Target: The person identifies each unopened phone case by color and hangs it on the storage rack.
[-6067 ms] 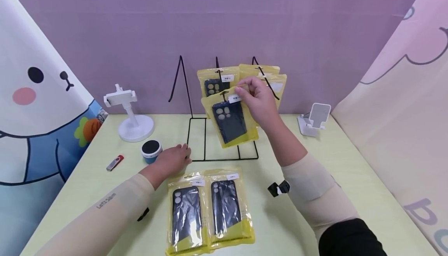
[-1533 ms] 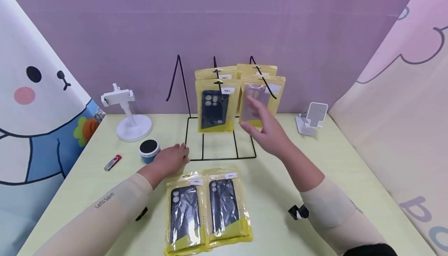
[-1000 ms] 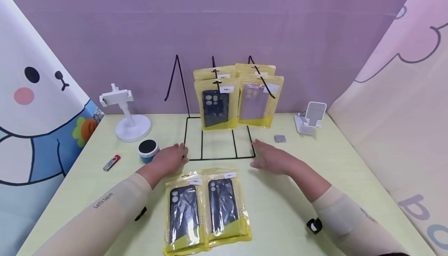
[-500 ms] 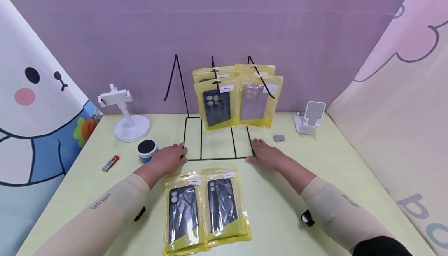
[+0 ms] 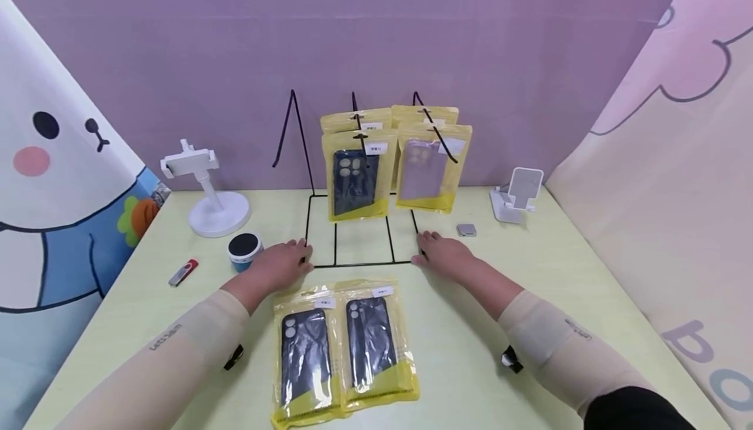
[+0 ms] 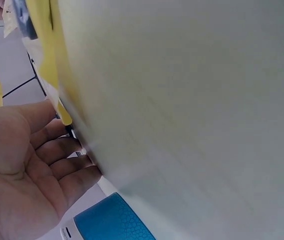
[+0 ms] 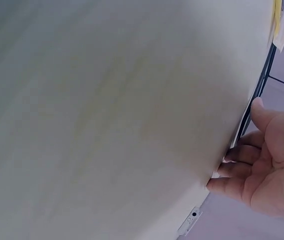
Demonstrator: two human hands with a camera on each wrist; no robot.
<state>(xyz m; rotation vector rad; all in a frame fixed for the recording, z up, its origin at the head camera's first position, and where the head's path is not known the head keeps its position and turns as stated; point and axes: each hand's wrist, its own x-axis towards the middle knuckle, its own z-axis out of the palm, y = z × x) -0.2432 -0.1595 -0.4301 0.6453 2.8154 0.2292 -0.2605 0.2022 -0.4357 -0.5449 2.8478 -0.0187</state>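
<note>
A black wire display rack is seen steadied on the pale green table by both hands, flat and relaxed: the left hand is pressed at the front left corner of the base, the right hand at the front right, fingers extended and nothing held. Yellow pouches are hung on the rack's hooks, a dark phone case pouch in the middle and a lilac case pouch beside it; two more pouches are laid flat just in front of the base. The rack is judged light, stiff and easily tipped, best taken by its base corners. A second and a half ago the right hand was raised near the lilac pouch; it has since been lowered to the base, while the left has stayed put.
</note>
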